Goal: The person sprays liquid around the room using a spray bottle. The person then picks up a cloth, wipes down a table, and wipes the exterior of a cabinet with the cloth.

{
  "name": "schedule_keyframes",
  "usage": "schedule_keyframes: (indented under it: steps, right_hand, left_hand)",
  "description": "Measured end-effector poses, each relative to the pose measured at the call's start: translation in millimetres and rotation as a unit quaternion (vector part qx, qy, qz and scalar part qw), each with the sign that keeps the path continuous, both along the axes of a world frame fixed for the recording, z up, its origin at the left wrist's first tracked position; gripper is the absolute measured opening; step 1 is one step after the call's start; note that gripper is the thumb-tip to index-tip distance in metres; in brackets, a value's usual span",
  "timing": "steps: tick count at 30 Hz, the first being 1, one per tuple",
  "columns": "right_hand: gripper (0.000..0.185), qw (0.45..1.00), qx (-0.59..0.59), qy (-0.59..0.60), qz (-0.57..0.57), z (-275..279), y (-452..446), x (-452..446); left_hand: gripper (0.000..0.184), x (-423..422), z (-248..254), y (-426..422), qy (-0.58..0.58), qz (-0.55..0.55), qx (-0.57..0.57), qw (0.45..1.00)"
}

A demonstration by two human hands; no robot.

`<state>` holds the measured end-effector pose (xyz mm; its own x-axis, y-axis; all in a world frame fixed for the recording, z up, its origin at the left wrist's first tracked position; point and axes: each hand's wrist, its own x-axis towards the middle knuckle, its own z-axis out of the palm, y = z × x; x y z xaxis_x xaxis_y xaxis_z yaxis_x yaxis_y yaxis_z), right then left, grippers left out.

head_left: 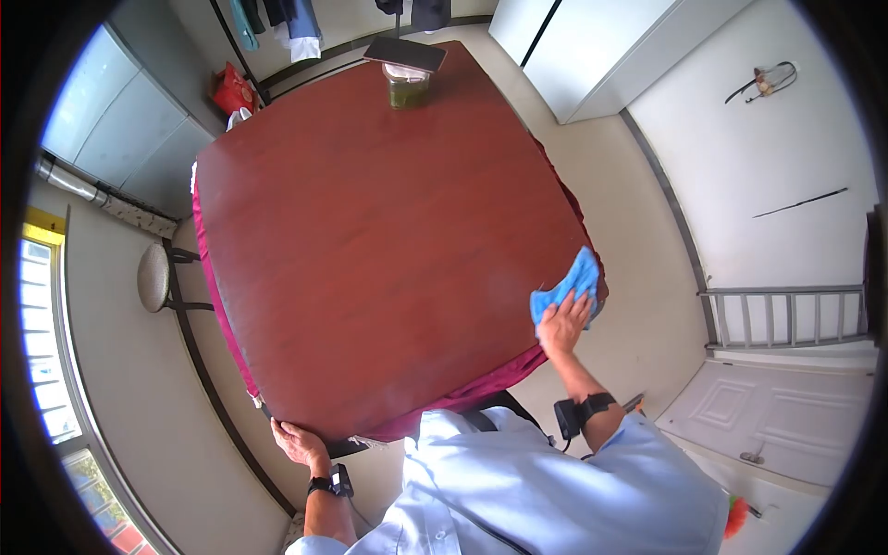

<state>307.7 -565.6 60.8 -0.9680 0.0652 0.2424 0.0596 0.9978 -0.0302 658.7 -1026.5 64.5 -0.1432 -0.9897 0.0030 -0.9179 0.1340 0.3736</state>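
A blue cloth lies bunched on the right edge of the table, partly over its near right corner. My right hand presses down on it, fingers spread over the fabric. The large reddish-brown tabletop stretches out before me. At its near left corner rests my left hand, fingers extended and touching the edge, with nothing seen in it. A magenta tablecloth hangs out beneath the top along the near side and the left side.
On the table's far end stands a glass jar of green contents, with a dark flat tablet-like object over it. A round stool is left of the table. A white cabinet stands beyond the far right. Clothes hang at the back.
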Motion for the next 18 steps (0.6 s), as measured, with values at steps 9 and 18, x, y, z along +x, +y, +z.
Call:
schedule_keyframes:
  steps: [9, 18]
  right_hand:
    - [0.067, 0.856, -0.042, -0.165, 0.489, 64, -47, -29]
    - [0.062, 0.956, -0.006, -0.048, 0.29, 32, -21, -168]
  left_hand:
    - [0.051, -4, 4, 0, 0.0, 0.01, 0.003, 1.0]
    - [0.05, -11, 9, 5, 0.004, 0.031, 0.023, 0.999]
